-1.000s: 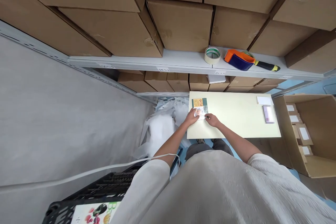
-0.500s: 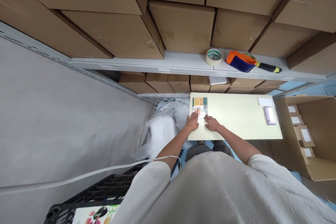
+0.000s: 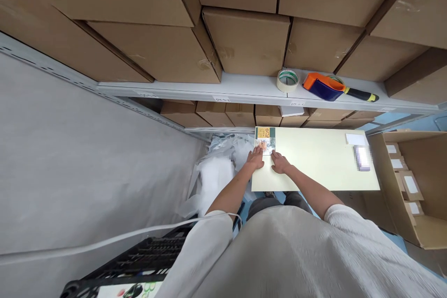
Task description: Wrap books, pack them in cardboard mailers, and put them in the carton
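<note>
A book (image 3: pixel 266 135) with a yellow, green and pictured cover lies flat at the far left corner of the pale tabletop (image 3: pixel 314 158). My left hand (image 3: pixel 256 158) rests its outstretched fingers on the lower left part of the cover. At the book's lower right corner, the fingertips of my right hand (image 3: pixel 280 162) touch the edge, the fingers extended. Neither hand is wrapped round the book.
A white label stack (image 3: pixel 355 139) and a blurred-out device (image 3: pixel 363 157) lie at the table's right. Behind are a tape roll (image 3: pixel 287 81) and an orange-blue tape dispenser (image 3: pixel 324 86) on a shelf of cartons. An open carton (image 3: pixel 424 172) stands right; a black crate (image 3: pixel 139 256) lower left.
The book has slid toward the table's back left corner, pushed by both hands. The camera view has shifted slightly, so shelf and table sit a little lower.
</note>
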The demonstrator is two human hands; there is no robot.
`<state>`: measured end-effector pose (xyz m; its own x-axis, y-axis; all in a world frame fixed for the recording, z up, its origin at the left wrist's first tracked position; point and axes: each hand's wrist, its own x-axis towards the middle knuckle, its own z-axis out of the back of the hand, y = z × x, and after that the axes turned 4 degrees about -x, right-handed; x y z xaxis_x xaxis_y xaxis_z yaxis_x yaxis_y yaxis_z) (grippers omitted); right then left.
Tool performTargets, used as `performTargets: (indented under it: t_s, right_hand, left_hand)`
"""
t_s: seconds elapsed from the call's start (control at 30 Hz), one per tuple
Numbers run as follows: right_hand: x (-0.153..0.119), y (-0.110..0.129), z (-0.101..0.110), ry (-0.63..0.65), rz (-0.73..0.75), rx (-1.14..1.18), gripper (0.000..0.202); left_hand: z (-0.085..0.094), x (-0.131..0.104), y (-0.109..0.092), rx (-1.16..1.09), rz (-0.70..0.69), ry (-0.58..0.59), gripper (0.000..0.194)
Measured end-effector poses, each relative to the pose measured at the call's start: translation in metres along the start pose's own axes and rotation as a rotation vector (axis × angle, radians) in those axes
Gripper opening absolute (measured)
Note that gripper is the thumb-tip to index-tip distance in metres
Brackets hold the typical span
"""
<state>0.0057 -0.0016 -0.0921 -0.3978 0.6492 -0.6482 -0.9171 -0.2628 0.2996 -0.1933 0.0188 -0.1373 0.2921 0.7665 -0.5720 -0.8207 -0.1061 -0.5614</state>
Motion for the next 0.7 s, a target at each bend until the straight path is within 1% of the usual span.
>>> performTargets:
  t_s: [0.23, 0.33, 0.43, 0.53, 0.6, 0.7]
  right_hand:
    - [0.003, 0.002, 0.003, -0.002, -0.006, 0.006, 0.084]
    - [0.004, 0.004, 0.002, 0.003, -0.024, 0.006, 0.081]
    - [0.005, 0.007, 0.002, -0.007, -0.045, 0.018, 0.082]
    - [0.005, 0.008, 0.002, -0.024, -0.054, 0.015, 0.084]
    - [0.002, 0.007, 0.002, -0.038, -0.035, 0.018, 0.083]
    - [-0.009, 0.001, 0.003, -0.128, 0.005, 0.047, 0.074]
  left_hand:
    - [0.002, 0.007, 0.003, -0.026, -0.025, -0.040, 0.092]
    - [0.002, 0.007, 0.001, 0.006, -0.019, -0.041, 0.093]
    - [0.003, 0.005, -0.003, 0.023, -0.037, -0.069, 0.096]
    - [0.003, 0.000, -0.007, 0.066, -0.043, -0.083, 0.095]
    - [0.001, -0.007, -0.011, 0.096, -0.028, -0.104, 0.091]
    - [-0.004, -0.021, -0.018, 0.093, -0.044, -0.200, 0.081]
